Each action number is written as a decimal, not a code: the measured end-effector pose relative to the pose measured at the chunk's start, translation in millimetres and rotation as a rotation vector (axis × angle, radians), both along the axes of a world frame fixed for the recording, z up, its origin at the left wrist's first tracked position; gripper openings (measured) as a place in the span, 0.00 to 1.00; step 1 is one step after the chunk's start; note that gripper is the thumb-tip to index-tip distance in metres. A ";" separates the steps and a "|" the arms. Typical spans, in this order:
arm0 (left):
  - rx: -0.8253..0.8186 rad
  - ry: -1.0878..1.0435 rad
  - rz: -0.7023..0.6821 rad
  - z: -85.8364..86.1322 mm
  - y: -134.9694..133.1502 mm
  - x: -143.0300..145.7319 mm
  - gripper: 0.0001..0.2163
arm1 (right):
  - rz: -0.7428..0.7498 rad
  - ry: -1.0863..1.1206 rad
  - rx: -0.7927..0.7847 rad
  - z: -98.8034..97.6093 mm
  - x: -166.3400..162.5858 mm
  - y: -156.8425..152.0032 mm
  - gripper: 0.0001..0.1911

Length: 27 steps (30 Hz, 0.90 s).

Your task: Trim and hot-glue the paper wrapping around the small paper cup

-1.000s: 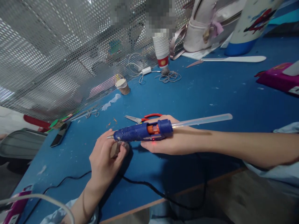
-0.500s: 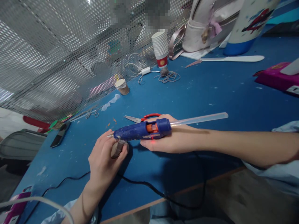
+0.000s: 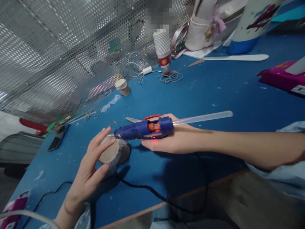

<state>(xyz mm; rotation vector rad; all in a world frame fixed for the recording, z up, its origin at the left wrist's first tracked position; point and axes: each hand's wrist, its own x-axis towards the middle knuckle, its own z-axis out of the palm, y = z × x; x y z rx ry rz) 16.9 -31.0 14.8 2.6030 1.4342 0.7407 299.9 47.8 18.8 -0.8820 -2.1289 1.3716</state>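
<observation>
**Glue gun tip at the rim of a hand-held disc**

We see the right hand (image 3: 171,141) closed around the grip of a blue plastic hot-glue gun with an orange middle section (image 3: 143,129). The gun lies nearly level, its nozzle pointing to the left. A long clear glue stick (image 3: 202,117) juts from its back end, over the forearm, and a small red light glows on the gun's underside.

The left hand (image 3: 89,173) holds a round tan cardboard disc with a pale wrapped rim (image 3: 111,153) loosely, fingers spread. The forefinger lies along the top edge and the thumb props the lower edge. The disc stands tilted with its flat face turned toward us, just above the blue tabletop (image 3: 214,92), near the front edge. The nozzle meets the disc at its upper rim; we cannot tell whether glue is coming out.

Just behind the gun lie red-handled metal snips (image 3: 140,119), partly hidden by it. A black power cord (image 3: 147,189) trails across the table below the hands. Farther back, against the perforated grey metal screen (image 3: 59,47), stand a stack of white paper cups with a red base (image 3: 162,46) and a small tan spool (image 3: 122,86). A magenta box (image 3: 281,78) sits at the far right.
</observation>
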 end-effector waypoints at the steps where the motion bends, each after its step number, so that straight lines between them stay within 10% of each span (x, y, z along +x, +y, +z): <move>1: -0.033 -0.008 -0.004 0.2 0.8 -4.0 0.21 | 0.030 0.012 0.017 2.0 1.3 0.4 0.10; 27: 0.117 -0.031 0.294 -6.7 25.7 -13.1 0.18 | -0.050 0.051 -0.047 -2.0 -3.4 6.6 0.13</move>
